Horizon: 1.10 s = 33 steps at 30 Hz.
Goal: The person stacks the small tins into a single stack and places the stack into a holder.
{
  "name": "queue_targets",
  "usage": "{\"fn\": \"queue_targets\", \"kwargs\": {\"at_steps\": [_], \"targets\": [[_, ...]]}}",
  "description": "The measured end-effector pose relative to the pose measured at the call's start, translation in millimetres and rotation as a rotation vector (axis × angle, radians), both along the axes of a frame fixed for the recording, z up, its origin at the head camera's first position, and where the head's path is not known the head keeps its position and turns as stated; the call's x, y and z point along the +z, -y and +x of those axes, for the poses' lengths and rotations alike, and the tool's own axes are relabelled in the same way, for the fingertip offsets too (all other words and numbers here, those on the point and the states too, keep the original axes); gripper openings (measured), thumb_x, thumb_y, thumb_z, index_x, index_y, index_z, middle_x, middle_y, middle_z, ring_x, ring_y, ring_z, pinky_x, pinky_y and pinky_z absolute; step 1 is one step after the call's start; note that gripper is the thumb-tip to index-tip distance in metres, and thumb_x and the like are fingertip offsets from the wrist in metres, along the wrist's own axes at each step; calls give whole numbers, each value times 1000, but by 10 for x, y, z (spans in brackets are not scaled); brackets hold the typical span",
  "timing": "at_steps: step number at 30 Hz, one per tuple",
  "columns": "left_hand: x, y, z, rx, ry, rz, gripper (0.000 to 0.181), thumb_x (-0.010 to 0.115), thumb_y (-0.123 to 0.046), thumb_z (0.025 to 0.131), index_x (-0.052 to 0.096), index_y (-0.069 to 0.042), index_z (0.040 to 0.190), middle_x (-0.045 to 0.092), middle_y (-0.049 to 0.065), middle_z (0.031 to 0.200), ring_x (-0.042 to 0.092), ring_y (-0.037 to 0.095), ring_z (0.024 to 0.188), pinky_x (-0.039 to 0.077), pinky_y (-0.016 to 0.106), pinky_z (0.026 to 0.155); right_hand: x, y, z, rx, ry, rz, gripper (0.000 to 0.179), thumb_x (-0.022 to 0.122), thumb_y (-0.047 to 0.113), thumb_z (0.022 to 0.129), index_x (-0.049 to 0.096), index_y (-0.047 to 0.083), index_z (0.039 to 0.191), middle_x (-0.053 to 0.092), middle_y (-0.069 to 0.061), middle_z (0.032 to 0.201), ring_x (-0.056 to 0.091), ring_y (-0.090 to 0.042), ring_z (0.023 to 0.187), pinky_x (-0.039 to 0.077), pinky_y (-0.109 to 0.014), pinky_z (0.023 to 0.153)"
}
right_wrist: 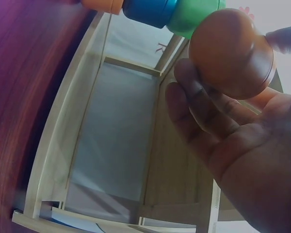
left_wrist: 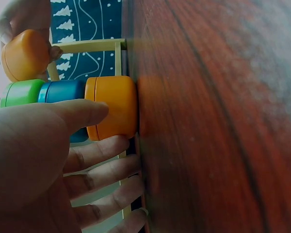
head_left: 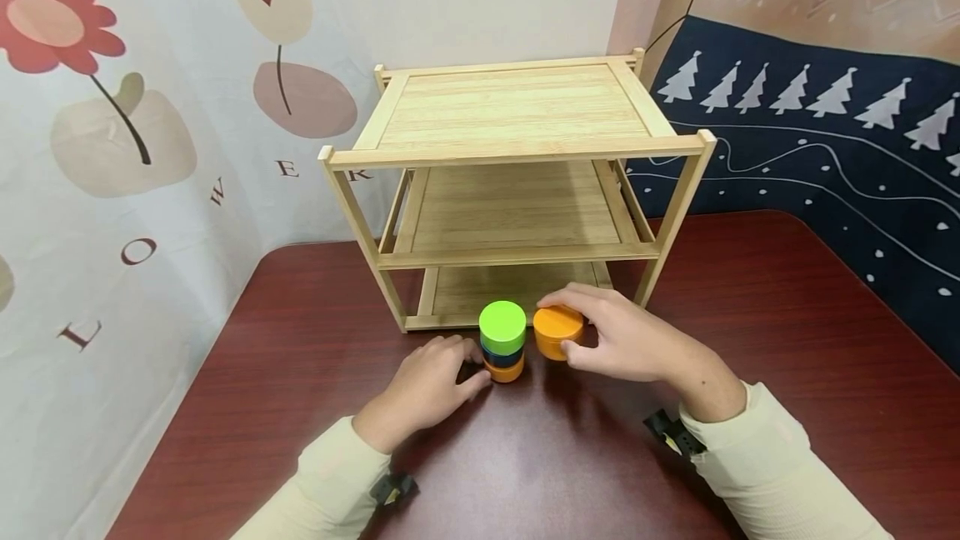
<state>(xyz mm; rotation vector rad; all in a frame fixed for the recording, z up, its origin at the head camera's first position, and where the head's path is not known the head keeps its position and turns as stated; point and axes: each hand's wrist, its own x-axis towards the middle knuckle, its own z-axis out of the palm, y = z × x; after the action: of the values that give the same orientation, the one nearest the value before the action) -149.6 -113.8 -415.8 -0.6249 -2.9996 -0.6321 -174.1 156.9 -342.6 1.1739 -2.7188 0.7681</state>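
Note:
Three round lidded containers stand stacked on the table: an orange one [left_wrist: 117,107] at the bottom, a dark blue one [left_wrist: 63,91] in the middle and a green one [head_left: 502,325] on top. My left hand [head_left: 431,383] pinches the bottom orange container, its thumb on one side and index finger on the other; the remaining fingers are spread. My right hand [head_left: 630,340] holds another orange container [head_left: 558,333] between thumb and fingers. That container is off the table, just right of the green one and at about its height.
A three-tier wooden shelf [head_left: 517,152] stands right behind the stack on the dark red table [head_left: 300,315]. Behind it hang a white flower-printed cloth [head_left: 202,90] and a dark blue cloth with trees [head_left: 810,140].

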Motion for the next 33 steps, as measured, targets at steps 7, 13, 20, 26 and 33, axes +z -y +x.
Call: {"fn": "queue_targets", "kwargs": {"at_steps": [7,13,20,26,33], "targets": [[-3,-5,-7,-5,-5,4,20,73,-34,90,70,-16,100,68,-4,97,64,20,96,53,44,83,17,-17,9,0,-10,-24,45,65,17,78,63,14,123,61,8,101,55,-7,89,49,-27,78],[1,-5,-2,-5,-5,7,20,73,-34,90,70,-16,99,68,-3,97,64,21,96,53,44,83,48,-30,22,-3,-13,-49,45,65,15,78,63,14,123,60,9,101,54,-6,87,50,-28,77],[-1,5,0,-1,-1,8,20,73,-34,90,70,-16,100,69,-3,98,64,21,97,53,45,83,87,-48,36,8,-11,-73,46,65,14,78,63,15,124,59,9,101,54,-6,88,50,-30,76],[-8,15,3,3,-5,0,21,73,-35,91,70,-17,100,69,-4,98,63,20,96,53,44,83,123,-60,52,6,-20,-84,48,66,13,79,62,16,127,59,9,102,53,-5,89,49,-28,77],[-18,16,1,-9,-10,2,22,72,-36,91,70,-16,101,69,-3,99,63,21,97,53,44,84,149,-81,81,-27,-36,-106,50,68,14,81,61,15,131,61,6,108,55,-7,92,51,-30,80]]}}
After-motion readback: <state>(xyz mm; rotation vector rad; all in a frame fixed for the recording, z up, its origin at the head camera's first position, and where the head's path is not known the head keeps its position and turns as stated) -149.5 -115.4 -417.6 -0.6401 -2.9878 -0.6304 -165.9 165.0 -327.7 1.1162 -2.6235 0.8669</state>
